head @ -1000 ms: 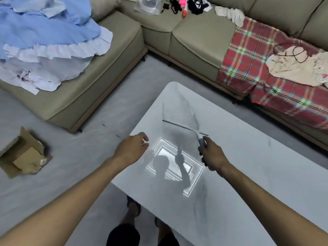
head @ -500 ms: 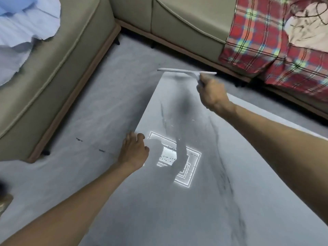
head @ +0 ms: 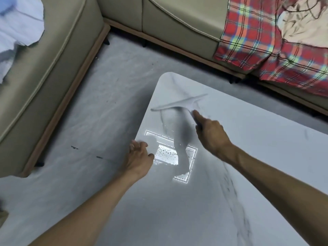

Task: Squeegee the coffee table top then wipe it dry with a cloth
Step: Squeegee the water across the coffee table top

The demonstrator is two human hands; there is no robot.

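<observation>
The coffee table top (head: 239,174) is pale marble with grey veins and fills the lower right. A bright ceiling-light reflection on it shows water droplets. My right hand (head: 211,134) grips the handle of a white squeegee (head: 179,103), index finger stretched along the handle. The blade lies across the table near its far left corner, blurred by motion. My left hand (head: 138,157) rests on the table's left edge with the fingers relaxed. No cloth for drying is in view.
A beige L-shaped sofa (head: 177,23) wraps the far and left sides. A red plaid blanket (head: 266,47) hangs over it at upper right, and pale blue laundry (head: 19,23) lies at upper left. Grey floor (head: 97,112) separates table and sofa.
My right hand reached the squeegee out to the table's far end, then drew the blade back toward me. My left hand stayed at the table's left edge. The camera view shifted.
</observation>
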